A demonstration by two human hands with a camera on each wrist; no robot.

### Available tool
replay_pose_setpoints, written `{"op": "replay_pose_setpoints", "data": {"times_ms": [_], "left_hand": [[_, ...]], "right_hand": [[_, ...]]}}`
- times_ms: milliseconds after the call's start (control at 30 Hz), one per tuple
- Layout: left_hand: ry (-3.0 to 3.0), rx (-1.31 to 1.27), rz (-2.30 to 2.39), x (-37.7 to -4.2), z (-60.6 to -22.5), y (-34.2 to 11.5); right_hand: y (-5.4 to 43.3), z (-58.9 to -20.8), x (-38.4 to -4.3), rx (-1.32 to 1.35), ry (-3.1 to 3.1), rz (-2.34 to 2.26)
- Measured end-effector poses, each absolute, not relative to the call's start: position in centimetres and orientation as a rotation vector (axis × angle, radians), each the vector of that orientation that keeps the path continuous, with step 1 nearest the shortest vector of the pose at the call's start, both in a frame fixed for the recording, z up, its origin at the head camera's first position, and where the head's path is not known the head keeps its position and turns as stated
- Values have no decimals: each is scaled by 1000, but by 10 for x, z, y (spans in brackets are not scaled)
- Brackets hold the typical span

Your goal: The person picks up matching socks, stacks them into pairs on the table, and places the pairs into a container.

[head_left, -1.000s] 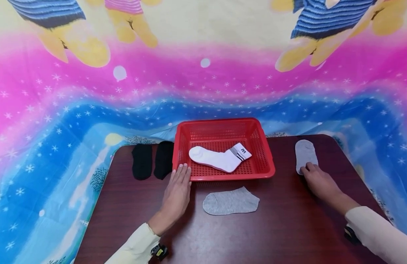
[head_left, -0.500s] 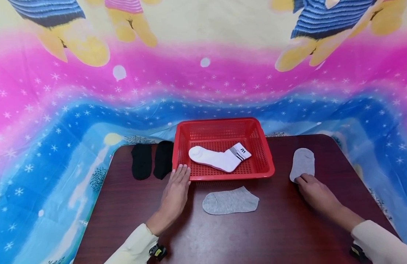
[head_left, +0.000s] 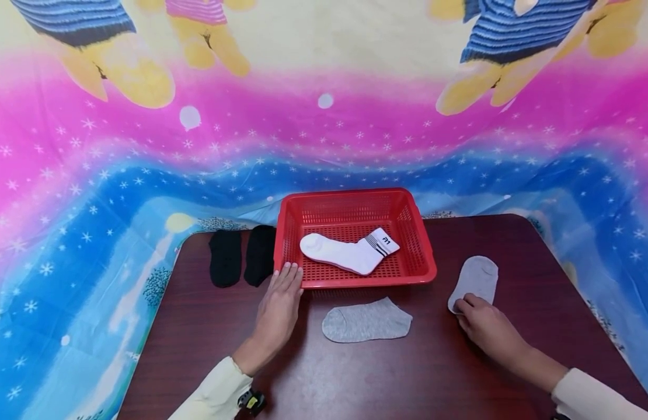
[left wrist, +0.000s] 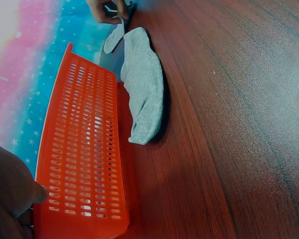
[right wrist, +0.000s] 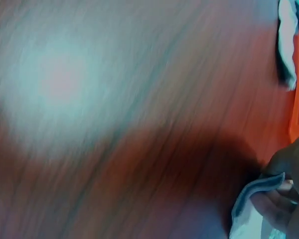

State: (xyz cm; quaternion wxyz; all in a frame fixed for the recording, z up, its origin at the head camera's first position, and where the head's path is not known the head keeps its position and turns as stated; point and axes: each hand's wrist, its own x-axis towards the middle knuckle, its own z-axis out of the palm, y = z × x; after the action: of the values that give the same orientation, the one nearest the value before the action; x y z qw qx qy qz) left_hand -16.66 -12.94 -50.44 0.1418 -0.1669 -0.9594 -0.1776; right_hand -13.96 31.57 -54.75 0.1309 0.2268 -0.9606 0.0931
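Observation:
My left hand (head_left: 275,312) rests with straight fingers at the front left corner of the red basket (head_left: 368,284); in the left wrist view its thumb (left wrist: 39,193) touches the perforated wall. A white ankle sock (head_left: 337,254) with dark stripes lies inside the basket. To the right, my right hand (head_left: 492,332) pinches the near end of a light grey sock (head_left: 480,277), whose rounded far end points away from me. The right wrist view shows the pinched edge of this sock (right wrist: 249,211) lifted and bent. Another grey sock (head_left: 366,321) lies flat in front of the basket.
Two black socks, one further left (head_left: 225,258) and one against the basket (head_left: 260,256), lie at the back left. Everything stands on a dark brown wooden table (head_left: 387,379). A printed cloth (head_left: 324,134) hangs behind the table's back edge.
My right hand has drawn the light grey sock from the back right of the table toward me and slightly left. My left hand and the basket have stayed put.

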Motion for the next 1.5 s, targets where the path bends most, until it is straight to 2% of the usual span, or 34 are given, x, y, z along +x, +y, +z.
{"op": "replay_pose_setpoints", "data": {"times_ms": [267,633,800,1000,1100,1200,1300,1500], "left_hand": [[-2775,-471,-514,-166,-503,-129],[-2778,-474,-522,-166,-503,-128],[-2571,-669,-546,-159,-504,-116],[-2291,-1127,-536,-143,-507,-68],[-2363,-1253,-545,-133,-515,-33],[-2560,-1241,-654,-121,-525,5],[-2742,-1123,-778,-113,-528,40],[-2886,-998,-705,-122,-523,87]], "right_hand": [[283,-544,-130,484,-2889,450],[250,-546,-124,458,-2934,591],[252,-536,-125,440,-2943,561],[275,-522,-140,402,-2916,473],[293,-522,-151,371,-2945,458],[313,-524,-161,306,-2988,448],[333,-525,-169,233,-3032,464],[361,-526,-181,158,-3152,499]]}}
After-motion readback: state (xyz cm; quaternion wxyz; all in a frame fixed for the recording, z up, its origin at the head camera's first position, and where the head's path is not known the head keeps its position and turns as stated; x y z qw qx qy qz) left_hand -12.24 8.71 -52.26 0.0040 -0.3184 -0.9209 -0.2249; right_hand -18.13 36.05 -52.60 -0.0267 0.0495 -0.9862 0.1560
